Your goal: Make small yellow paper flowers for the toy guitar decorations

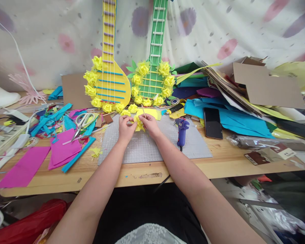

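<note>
Above the grey cutting mat [132, 149], a yellow paper flower [139, 125] sits between my two hands. My left hand [126, 129] pinches its left side with thumb and fingers. A thin wooden stick [143, 109] points up from the closed fingers of my right hand [149, 125], which also touches the flower's petals. Just behind lie a yellow paper sheet [152, 114] and several finished yellow flowers [133, 108]. A yellow cardboard guitar [114, 83] and a green one [152, 79] lean at the back, both edged with such flowers.
A blue glue gun [183, 132] stands on the mat at right, near a phone [212, 123]. Scissors [82, 122], magenta paper [65, 149] and a blue paper strip [78, 155] lie at left. Cardboard [266, 84] and blue paper [234, 118] pile up at right.
</note>
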Tool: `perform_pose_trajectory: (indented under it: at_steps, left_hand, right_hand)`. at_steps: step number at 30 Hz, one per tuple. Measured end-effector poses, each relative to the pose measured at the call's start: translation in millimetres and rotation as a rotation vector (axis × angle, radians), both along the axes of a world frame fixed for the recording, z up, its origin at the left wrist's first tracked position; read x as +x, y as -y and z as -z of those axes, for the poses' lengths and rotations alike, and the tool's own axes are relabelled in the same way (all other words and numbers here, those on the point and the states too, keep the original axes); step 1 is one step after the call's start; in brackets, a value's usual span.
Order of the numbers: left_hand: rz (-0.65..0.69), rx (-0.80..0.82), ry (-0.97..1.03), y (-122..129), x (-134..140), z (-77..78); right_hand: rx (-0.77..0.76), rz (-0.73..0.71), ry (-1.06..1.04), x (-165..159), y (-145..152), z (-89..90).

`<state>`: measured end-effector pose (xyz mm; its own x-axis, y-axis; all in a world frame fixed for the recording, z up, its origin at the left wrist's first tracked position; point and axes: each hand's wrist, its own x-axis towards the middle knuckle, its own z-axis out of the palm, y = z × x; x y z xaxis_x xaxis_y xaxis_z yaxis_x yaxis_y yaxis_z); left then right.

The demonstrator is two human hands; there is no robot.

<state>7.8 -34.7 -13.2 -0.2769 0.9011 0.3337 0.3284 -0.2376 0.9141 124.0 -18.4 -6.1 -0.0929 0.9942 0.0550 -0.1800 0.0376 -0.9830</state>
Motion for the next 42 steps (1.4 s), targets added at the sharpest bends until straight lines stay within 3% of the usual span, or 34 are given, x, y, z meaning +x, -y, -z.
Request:
perform_pose_trajectory:
  at_steps: [12, 18, 21, 25, 31, 42]
  left_hand:
    - [-0.005, -0.027, -0.035, -7.2, -8.9, 2.8]
    - [-0.142, 0.232, -0.384, 4.7, 0.7, -2.6]
    - [-0.15, 0.228, -0.463, 7.0, 6.2, -5.8]
    - [-0.212, 0.136, -0.423, 4.4, 7.5, -6.1]
    - [-0.144, 0.012, -0.286, 1.1, 4.2, -0.9]
    - [-0.106, 0.18, -0.215, 0.5, 2.6, 6.8]
  right_hand:
    - [-0.175, -0.144, -0.064, 5.5, -1.4, -5.7]
    - [0.046, 0.153, 0.164, 1.6, -5.4, 3.5]
    - [0.152, 0.189, 0.327, -1.6, -2.9, 5.5]
    - [0.23, 0.159, 0.447, -3.4, 1.6, 5.3]
    - [0.251, 0.218, 0.524, -1.9, 1.8, 6.1]
    - [0.145, 0.323, 0.282, -2.5, -4.6, 9.4]
